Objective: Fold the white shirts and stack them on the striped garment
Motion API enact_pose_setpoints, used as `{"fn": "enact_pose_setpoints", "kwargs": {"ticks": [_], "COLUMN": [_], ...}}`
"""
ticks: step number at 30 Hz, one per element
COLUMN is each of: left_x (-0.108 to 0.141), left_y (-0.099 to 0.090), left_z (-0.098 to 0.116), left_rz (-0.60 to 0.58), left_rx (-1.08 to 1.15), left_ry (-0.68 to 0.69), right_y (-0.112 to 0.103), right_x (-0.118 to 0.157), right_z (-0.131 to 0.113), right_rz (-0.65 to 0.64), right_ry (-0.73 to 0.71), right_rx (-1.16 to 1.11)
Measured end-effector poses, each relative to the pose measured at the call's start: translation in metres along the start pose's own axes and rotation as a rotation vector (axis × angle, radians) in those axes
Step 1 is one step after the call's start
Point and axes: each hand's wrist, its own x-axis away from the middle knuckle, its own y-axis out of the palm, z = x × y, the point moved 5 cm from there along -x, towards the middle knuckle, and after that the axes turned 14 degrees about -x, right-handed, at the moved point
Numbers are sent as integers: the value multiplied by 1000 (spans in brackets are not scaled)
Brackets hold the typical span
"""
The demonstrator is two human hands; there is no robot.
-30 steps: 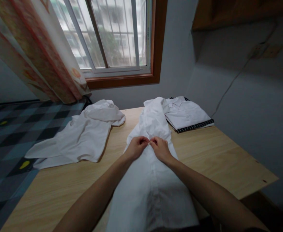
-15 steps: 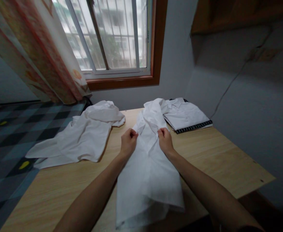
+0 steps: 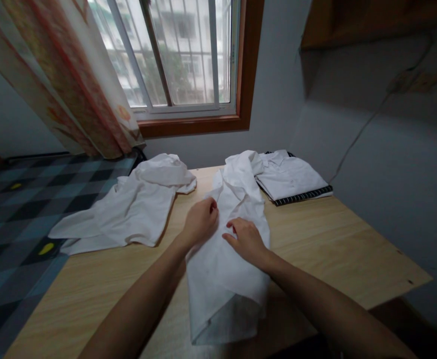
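A white shirt (image 3: pixel 227 269) lies lengthwise in front of me, its collar end bunched up and its lower edge hanging over the near edge of the table. My left hand (image 3: pixel 200 220) is at the shirt's left side, fingers curled closed on the cloth; the fingertips are partly hidden. Over the middle of the shirt is my right hand (image 3: pixel 247 242), with thumb and fingers apart and nothing gripped between them. Creases run through the cloth just beyond both hands.
Another white garment (image 3: pixel 128 209) is spread loosely at the left of the wooden table (image 3: pixel 315 239). At the back right sits a folded white shirt (image 3: pixel 289 174) with a black striped item (image 3: pixel 304 195) beneath it. A checked surface (image 3: pixel 12 219) adjoins the left side.
My right hand has let go of the shirt's right side and moved left and nearer over its middle. My left hand has shifted slightly inward. The shirt now lies narrower.
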Motion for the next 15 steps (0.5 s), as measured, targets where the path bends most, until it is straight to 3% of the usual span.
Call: {"fn": "enact_pose_setpoints", "kwargs": {"ticks": [2,4,9,15], "left_x": [5,10,12,12], "left_y": [11,19,30,30], "left_z": [7,9,10,12], "left_rz": [-283,-420,-491,-542], "left_rx": [-17,-24,-17,112], "left_ry": [65,80,66,102], "right_y": [3,4,5,4], "right_x": [-5,-10,-17,-14], "right_z": [6,10,11,12], "right_rz": [8,6,-36,-30], "right_ry": [38,74,186,187], "right_rx": [-5,1,25,-28]}}
